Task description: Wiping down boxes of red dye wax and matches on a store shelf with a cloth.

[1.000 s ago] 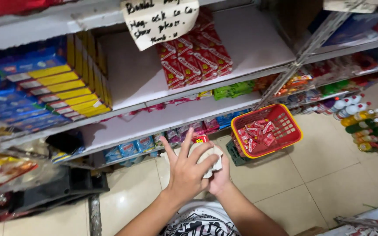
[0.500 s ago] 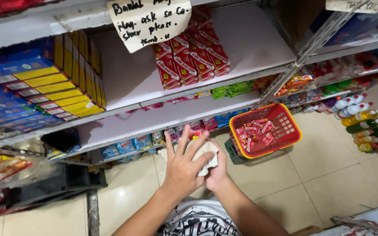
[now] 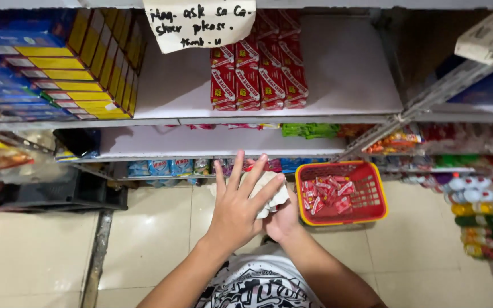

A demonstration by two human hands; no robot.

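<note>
Several white shelf boards (image 3: 343, 68) fill the upper half of the view, largely bare toward their right ends; the top board carries a row of yellow and blue cartons (image 3: 95, 74) at its left end and a block of red snack packs (image 3: 258, 74) near its middle, under a hand-lettered paper sign (image 3: 201, 23). Below, on the pale tiled floor (image 3: 149, 239), a red plastic basket with a yellow rim (image 3: 372, 214) stands against the foot of the shelving and holds a loose heap of small red-and-white sachets (image 3: 326, 194), so stock judged to be for shelving is as yet unpacked. Coloured bottles (image 3: 477, 219) line the floor at the right edge. Just left of the basket, both hands meet over a crumpled white cloth or paper wad (image 3: 272, 194): the left hand (image 3: 238, 208) lies flat on top with fingers spread, the right hand (image 3: 283, 219) cups it from beneath, mostly hidden.
</note>
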